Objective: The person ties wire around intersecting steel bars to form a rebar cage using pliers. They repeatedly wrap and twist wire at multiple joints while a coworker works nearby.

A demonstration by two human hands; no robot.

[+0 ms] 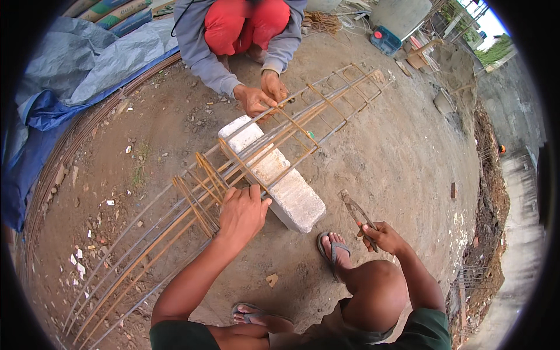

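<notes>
1. Blue-grey tarpaulin [76,64], far left, over stacked sacks; contents hidden.
2. Rebar cage [192,204], long rusty bars with square stirrups, lying diagonally across the dirt ground [396,151], mid-span resting on a white concrete block [280,181].
3. Left hand [242,213]: fingers spread and pressed down on the bars just beside the block.
4. Co-worker's hands [262,96], at the far side of the cage, closed around a bar; tie wire there too small to make out.
5. Right hand [382,236]: curled around the handles of pincers [357,213], held off the cage.
6. Risks, judged: cage rolling off the narrow block if pressure shifts; bar ends or wire scratching bare fingers; sandalled foot [335,248] near the block.
7. Cage's lower-left end cut off at the rim.
</notes>
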